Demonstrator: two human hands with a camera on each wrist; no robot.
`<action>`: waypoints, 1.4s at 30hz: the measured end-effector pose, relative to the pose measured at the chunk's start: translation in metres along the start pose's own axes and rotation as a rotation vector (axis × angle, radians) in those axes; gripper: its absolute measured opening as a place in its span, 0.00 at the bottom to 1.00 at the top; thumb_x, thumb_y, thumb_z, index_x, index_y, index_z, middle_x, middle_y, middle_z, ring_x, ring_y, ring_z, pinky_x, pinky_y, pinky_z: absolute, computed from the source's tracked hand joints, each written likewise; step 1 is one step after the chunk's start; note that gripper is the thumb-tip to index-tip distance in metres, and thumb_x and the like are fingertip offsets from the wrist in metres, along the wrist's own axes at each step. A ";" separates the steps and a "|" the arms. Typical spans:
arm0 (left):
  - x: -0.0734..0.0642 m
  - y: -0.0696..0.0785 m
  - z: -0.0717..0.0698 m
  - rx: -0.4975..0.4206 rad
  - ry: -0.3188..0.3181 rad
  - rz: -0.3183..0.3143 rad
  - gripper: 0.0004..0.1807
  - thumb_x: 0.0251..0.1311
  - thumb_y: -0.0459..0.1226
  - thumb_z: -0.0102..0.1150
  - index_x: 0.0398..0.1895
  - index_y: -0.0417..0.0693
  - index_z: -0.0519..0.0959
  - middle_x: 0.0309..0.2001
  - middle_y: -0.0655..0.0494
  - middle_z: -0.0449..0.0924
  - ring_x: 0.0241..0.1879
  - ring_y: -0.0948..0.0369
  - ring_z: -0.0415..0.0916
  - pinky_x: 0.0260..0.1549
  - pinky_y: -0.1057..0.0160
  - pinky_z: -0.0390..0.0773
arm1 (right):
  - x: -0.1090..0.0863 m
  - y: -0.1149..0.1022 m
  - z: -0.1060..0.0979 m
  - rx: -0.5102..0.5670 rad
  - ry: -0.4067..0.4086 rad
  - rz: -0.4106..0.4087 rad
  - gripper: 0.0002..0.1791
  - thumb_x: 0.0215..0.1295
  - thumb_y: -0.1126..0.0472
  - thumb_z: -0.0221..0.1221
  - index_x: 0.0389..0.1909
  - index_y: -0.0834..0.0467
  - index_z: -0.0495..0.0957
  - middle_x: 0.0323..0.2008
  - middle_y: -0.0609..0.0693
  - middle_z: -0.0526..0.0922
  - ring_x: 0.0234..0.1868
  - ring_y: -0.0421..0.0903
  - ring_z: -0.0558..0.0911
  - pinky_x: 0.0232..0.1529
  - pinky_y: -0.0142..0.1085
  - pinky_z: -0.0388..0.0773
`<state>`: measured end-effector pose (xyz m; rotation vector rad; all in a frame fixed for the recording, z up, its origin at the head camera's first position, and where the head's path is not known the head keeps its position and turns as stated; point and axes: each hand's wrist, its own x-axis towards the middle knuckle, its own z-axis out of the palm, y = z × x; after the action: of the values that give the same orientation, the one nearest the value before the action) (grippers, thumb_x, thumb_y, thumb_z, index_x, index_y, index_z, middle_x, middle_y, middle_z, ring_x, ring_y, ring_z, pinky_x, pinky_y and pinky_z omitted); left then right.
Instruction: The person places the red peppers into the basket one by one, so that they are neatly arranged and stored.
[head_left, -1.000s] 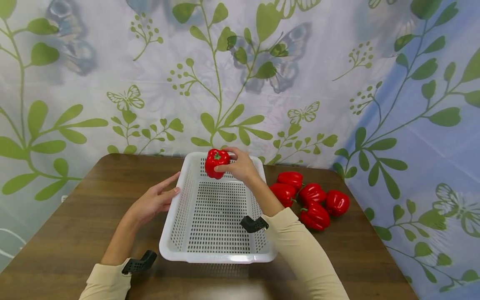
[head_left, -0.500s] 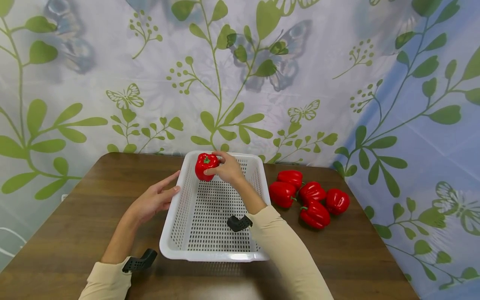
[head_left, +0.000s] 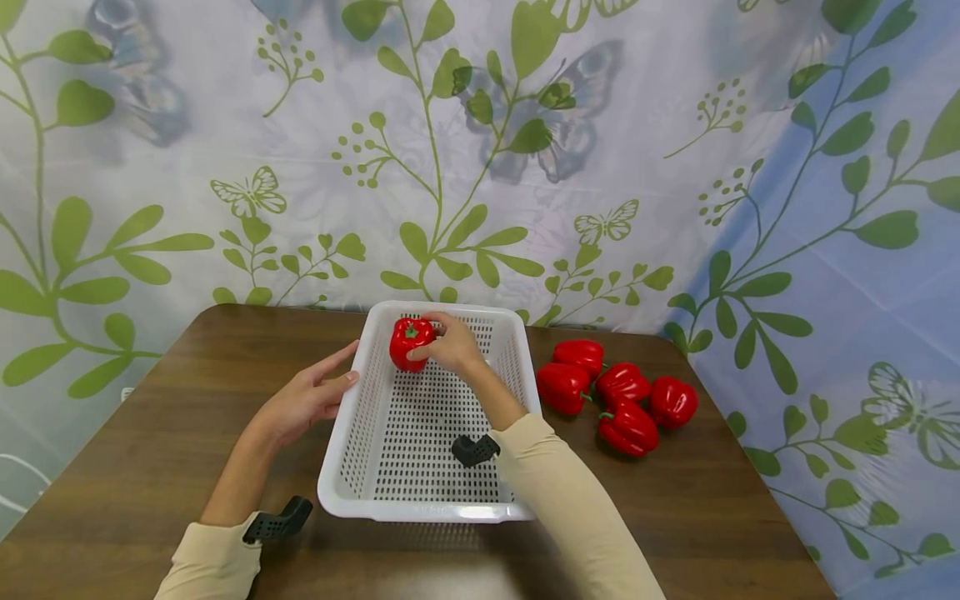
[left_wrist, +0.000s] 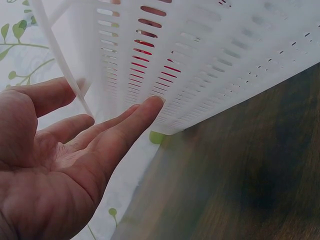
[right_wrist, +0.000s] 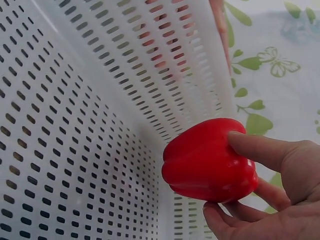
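In the head view a white perforated plastic basket stands on the wooden table. My right hand pinches a red bell pepper at the basket's far left corner, its green stem facing up. Thumb and fingers hold opposite sides of the pepper in the right wrist view, near the slotted wall; whether it touches the basket floor, I cannot tell. At the basket's left side, my left hand touches the rim. The left wrist view has its straight fingers along the outer wall, thumb by the rim.
Several red bell peppers lie in a cluster on the table, just right of the basket. Behind the table hangs a leaf-and-butterfly patterned curtain. Each wrist wears a black camera mount.
The right hand has carried the pepper left, then lower into the basket's far left corner. The left hand, the basket and the other peppers have stayed in place.
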<state>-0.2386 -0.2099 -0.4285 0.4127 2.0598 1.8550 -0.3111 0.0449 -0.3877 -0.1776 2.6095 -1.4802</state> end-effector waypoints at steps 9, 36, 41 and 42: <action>0.002 0.001 0.000 -0.007 -0.008 0.004 0.37 0.77 0.44 0.49 0.83 0.57 0.46 0.69 0.29 0.68 0.58 0.44 0.81 0.52 0.49 0.84 | 0.004 0.005 0.003 -0.015 -0.009 0.012 0.37 0.52 0.65 0.74 0.66 0.51 0.76 0.65 0.60 0.78 0.64 0.56 0.76 0.64 0.52 0.76; 0.002 0.002 0.001 -0.003 -0.012 0.006 0.38 0.78 0.44 0.49 0.83 0.56 0.45 0.68 0.28 0.68 0.59 0.42 0.81 0.52 0.49 0.84 | 0.002 0.008 0.007 -0.020 -0.020 0.036 0.40 0.52 0.64 0.74 0.69 0.50 0.74 0.65 0.60 0.77 0.66 0.56 0.76 0.65 0.52 0.76; 0.002 0.001 0.001 0.001 -0.012 -0.001 0.38 0.78 0.45 0.49 0.83 0.57 0.44 0.69 0.28 0.68 0.60 0.41 0.80 0.52 0.48 0.84 | 0.001 0.008 0.007 -0.017 -0.029 0.040 0.41 0.52 0.64 0.74 0.70 0.50 0.73 0.65 0.61 0.77 0.66 0.57 0.76 0.65 0.52 0.75; 0.002 0.001 0.001 0.002 -0.011 -0.002 0.38 0.78 0.45 0.49 0.83 0.57 0.44 0.69 0.28 0.67 0.60 0.41 0.80 0.53 0.48 0.84 | 0.001 0.009 0.007 -0.013 -0.032 0.042 0.41 0.52 0.64 0.74 0.71 0.50 0.72 0.66 0.61 0.77 0.66 0.57 0.75 0.65 0.53 0.75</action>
<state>-0.2397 -0.2078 -0.4276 0.4205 2.0540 1.8452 -0.3110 0.0435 -0.3984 -0.1459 2.5827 -1.4351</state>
